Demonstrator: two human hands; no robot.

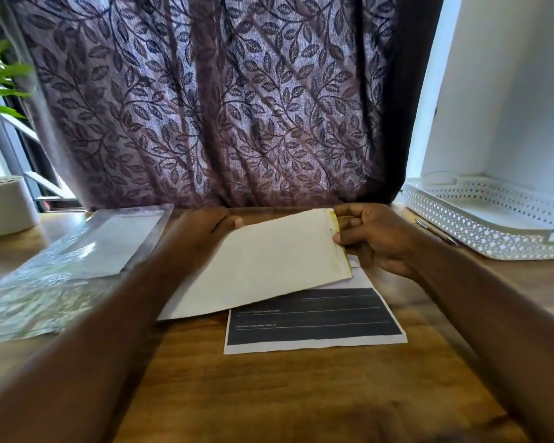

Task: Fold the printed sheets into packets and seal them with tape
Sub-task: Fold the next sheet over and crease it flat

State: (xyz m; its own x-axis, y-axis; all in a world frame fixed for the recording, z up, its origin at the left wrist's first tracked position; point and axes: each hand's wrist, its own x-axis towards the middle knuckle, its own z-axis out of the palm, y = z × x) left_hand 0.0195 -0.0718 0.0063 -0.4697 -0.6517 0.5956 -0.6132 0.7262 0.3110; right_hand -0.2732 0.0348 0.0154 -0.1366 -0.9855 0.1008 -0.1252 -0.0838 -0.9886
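A folded white packet (269, 263) with a yellowish strip along its right edge is held tilted above the wooden table (301, 394). My left hand (205, 231) grips its far left corner, thumb on top. My right hand (375, 235) pinches its right edge by the yellowish strip. Under the packet lies a printed sheet (314, 321) with a dark block and thin white lines, flat on the table.
Clear plastic sleeves (61, 270) lie at the left. A white perforated tray (493, 219) stands at the right with a pen (435, 231) beside it. A white pot (4, 206) with a green plant is far left. A leaf-patterned curtain (221, 100) hangs behind.
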